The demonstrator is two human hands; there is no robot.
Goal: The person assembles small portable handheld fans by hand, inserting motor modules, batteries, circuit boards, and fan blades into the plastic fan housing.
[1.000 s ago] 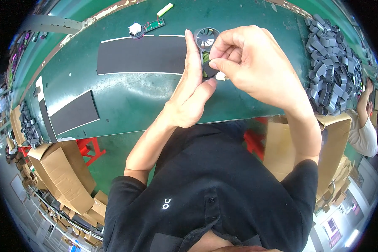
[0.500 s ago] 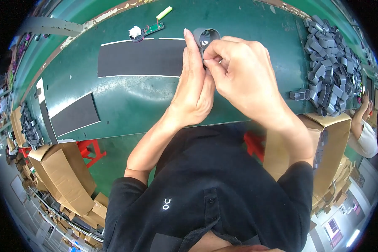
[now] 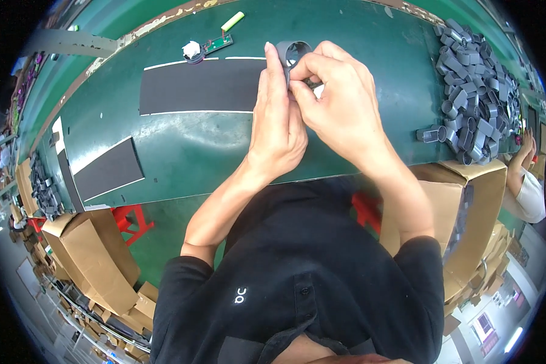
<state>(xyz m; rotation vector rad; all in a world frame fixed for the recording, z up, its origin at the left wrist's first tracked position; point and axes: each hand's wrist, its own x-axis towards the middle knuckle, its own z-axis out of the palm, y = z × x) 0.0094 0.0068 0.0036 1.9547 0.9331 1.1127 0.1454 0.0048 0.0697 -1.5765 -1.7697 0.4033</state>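
Note:
A grey plastic housing with a round open end (image 3: 284, 56) stands upright over the table, between my two hands. My left hand (image 3: 278, 124) lies along its left side, fingers long and straight, steadying it; the thumb side is partly covered. With thumb and forefinger pinched together, my right hand (image 3: 344, 91) works at the housing's near right side. What sits in that pinch is hidden. A small white patch (image 3: 318, 91) shows between the right hand's fingers. The lower part of the housing is out of sight behind the hands.
Left of my hands lies a long black sheet (image 3: 200, 87), with a smaller black sheet (image 3: 110, 170) nearer. A green circuit board (image 3: 218, 43) wired to a light-green cell (image 3: 233, 22) lies beyond. Grey housings (image 3: 476, 91) are heaped right. Cardboard boxes (image 3: 91, 255) stand below the table edge.
Both hands and the housing have shifted slightly left in view. The right hand has turned a little, and a white patch now shows between its fingers.

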